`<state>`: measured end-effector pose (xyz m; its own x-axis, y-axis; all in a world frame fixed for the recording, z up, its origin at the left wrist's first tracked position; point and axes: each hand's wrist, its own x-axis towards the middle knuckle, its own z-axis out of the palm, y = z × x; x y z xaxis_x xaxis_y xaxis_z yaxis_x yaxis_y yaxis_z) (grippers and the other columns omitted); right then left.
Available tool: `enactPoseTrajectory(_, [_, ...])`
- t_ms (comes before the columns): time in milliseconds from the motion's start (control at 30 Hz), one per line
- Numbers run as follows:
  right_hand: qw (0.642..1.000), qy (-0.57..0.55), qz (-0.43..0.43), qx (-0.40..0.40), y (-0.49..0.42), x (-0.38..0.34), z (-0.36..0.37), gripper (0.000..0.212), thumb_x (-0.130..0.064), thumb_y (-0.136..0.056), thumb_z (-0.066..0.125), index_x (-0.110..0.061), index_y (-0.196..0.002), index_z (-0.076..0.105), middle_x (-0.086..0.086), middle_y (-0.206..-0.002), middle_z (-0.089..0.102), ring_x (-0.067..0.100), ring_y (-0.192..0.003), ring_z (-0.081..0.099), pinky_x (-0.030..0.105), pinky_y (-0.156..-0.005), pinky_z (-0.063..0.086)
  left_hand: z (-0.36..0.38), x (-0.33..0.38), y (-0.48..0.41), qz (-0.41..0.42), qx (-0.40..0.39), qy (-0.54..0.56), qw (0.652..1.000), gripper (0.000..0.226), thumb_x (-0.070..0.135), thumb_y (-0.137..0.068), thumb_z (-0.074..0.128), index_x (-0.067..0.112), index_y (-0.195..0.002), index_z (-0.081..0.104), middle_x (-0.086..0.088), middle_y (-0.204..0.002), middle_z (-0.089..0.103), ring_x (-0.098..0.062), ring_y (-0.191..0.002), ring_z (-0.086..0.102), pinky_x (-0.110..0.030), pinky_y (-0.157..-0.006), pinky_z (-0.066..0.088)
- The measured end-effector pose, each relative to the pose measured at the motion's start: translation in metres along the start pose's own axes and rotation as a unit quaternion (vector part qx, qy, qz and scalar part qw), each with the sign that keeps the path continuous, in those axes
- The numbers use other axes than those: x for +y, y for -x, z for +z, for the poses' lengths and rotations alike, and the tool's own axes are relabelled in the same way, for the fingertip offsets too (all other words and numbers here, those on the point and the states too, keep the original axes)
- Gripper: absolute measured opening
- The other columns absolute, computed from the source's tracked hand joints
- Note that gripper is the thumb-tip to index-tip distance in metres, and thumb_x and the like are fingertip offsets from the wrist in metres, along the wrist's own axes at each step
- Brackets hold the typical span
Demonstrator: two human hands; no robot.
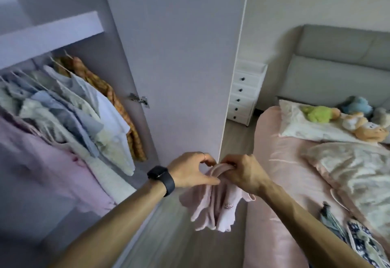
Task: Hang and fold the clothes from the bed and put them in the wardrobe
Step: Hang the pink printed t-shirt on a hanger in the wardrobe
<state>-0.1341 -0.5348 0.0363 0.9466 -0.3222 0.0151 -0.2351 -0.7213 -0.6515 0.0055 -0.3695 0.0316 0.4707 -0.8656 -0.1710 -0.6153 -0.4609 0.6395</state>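
A small pale pink garment (215,206) hangs bunched between my hands in front of the open wardrobe door (179,67). My left hand (190,172), with a dark watch on the wrist, pinches the garment's top edge from the left. My right hand (242,172) grips the same gathered top from the right. The wardrobe (52,35) stands open on the left with several shirts on hangers (69,103). The bed (285,162) with a pink sheet lies to the right; patterned clothes (358,240) lie on it near the lower right corner.
A crumpled cream duvet (354,172), a pillow (312,126) and soft toys (358,120) lie at the head of the bed. A white chest of drawers (244,94) stands behind the door. Wood floor (232,137) runs between wardrobe and bed.
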Motion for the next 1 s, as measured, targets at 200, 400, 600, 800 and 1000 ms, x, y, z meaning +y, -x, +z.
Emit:
enactPoseTrajectory(200, [0.998, -0.014, -0.065, 0.009, -0.034, -0.050, 0.006, 0.011, -0.041, -0.082, 0.072, -0.030, -0.082, 0.074, -0.016, -0.076, 0.071, 0.005, -0.073, 0.063, 0.016, -0.062, 0.046, -0.029, -0.009, 0.031, 0.006, 0.180, -0.160, 0.970, 0.020, 0.043, -0.091, 0.056, 0.029, -0.101, 0.066, 0.005, -0.089, 0.071, -0.018, -0.082, 0.065, -0.032, -0.062, 0.048])
enactPoseTrajectory(400, [0.995, -0.018, -0.079, -0.057, -0.073, -0.056, 0.027, 0.019, -0.041, -0.082, 0.072, -0.033, -0.071, 0.058, -0.013, -0.060, 0.056, 0.010, -0.056, 0.048, 0.023, -0.055, 0.040, -0.089, -0.023, 0.059, -0.052, 0.314, -0.003, 0.948, 0.016, 0.023, -0.094, 0.063, 0.024, -0.105, 0.074, 0.007, -0.090, 0.074, -0.011, -0.085, 0.063, -0.030, -0.079, 0.049])
enactPoseTrajectory(600, [0.976, -0.023, -0.135, -0.169, -0.116, -0.069, 0.057, 0.040, -0.061, -0.076, 0.063, -0.021, -0.077, 0.063, -0.011, -0.077, 0.060, 0.011, -0.081, 0.052, 0.021, -0.063, 0.041, -0.131, -0.041, 0.108, -0.126, 0.402, 0.139, 0.896, 0.013, 0.011, -0.093, 0.065, 0.022, -0.095, 0.073, 0.007, -0.093, 0.074, -0.009, -0.092, 0.068, -0.023, -0.084, 0.051])
enactPoseTrajectory(800, [0.917, 0.062, -0.208, -0.334, -0.133, -0.102, 0.101, 0.038, -0.046, -0.085, 0.063, -0.029, -0.118, 0.057, -0.002, -0.109, 0.066, 0.020, -0.097, 0.065, 0.028, -0.077, 0.053, -0.141, -0.046, 0.165, -0.207, 0.522, 0.200, 0.803, 0.014, 0.010, -0.095, 0.060, 0.013, -0.086, 0.071, 0.003, -0.082, 0.066, -0.009, -0.076, 0.058, -0.021, -0.073, 0.044])
enactPoseTrajectory(1000, [0.917, 0.063, -0.304, -0.250, -0.162, -0.115, 0.129, 0.017, -0.037, -0.099, 0.057, -0.028, -0.104, 0.071, -0.001, -0.102, 0.067, 0.020, -0.097, 0.064, 0.036, -0.079, 0.052, -0.114, -0.034, 0.239, -0.284, 0.604, 0.212, 0.714, 0.018, 0.024, -0.082, 0.059, 0.022, -0.067, 0.068, 0.008, -0.066, 0.059, -0.007, -0.062, 0.052, -0.020, -0.059, 0.040])
